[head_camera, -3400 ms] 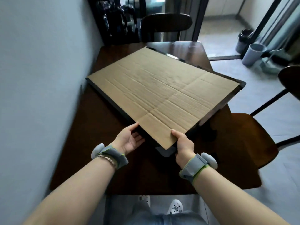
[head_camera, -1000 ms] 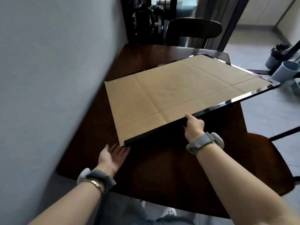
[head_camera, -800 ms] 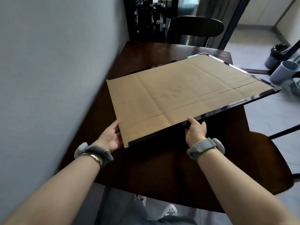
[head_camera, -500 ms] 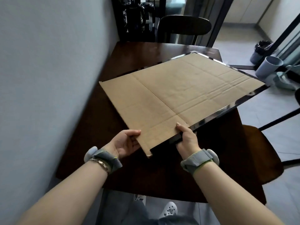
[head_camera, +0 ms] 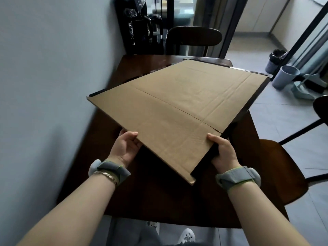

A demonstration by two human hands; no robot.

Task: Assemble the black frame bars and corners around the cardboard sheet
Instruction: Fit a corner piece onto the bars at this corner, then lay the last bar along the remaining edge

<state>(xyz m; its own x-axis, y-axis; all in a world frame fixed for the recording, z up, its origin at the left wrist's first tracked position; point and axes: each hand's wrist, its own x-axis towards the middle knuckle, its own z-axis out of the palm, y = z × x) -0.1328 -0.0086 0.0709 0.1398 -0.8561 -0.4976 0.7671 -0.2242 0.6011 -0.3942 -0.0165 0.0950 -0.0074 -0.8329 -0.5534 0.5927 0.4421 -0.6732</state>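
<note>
- The cardboard sheet (head_camera: 177, 107) was over the desk (head_camera: 159, 197), one corner toward the person.
- The left hand (head_camera: 126, 148) pinched its bare edge; the right hand (head_camera: 224, 151) gripped the edge with a black frame bar (head_camera: 204, 160).
- It looked light but bendable; framed edges probably give the firmer hold.

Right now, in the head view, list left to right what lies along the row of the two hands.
Grey wall, left hand, right hand, brown chair seat. The cardboard sheet reaches past both hands, so it is left out.
</note>
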